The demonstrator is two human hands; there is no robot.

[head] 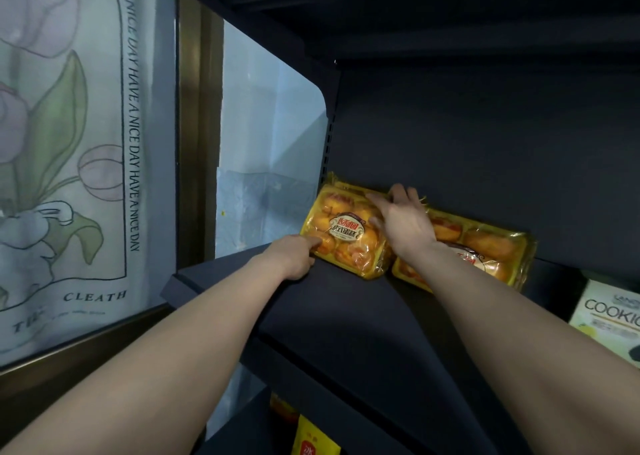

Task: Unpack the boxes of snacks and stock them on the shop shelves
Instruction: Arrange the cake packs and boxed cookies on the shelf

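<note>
- The left cake pack [346, 232], a yellow wrapper of small sponge cakes, stands at mid-frame on the dark shelf [346, 316]. It tilts back against the back panel [485, 142] with its label facing out, probably so shoppers can read it.
- The right hand [403, 220] grips this pack at its upper right, with the thumb across the front and the fingers curled over the top edge. This likely steadies the tilt.
- The left hand [298, 253] touches the pack's lower left corner with its fingertips. I cannot tell whether it pinches or only nudges; it looks like a squaring-up push.
- The right cake pack [491, 246] leans the same way, just beside the first. Their near edges touch or slightly overlap under the right wrist.
- Left of the packs, the shelf ends close by at a translucent side panel [270, 125], so little room remains that way.
- In front, bare shelf runs to the front lip. Further right, the shelf looks open up to the frame edge.
- A cookie box [609, 316] sits at lower right, and a yellow packet [311, 440] shows below.
</note>
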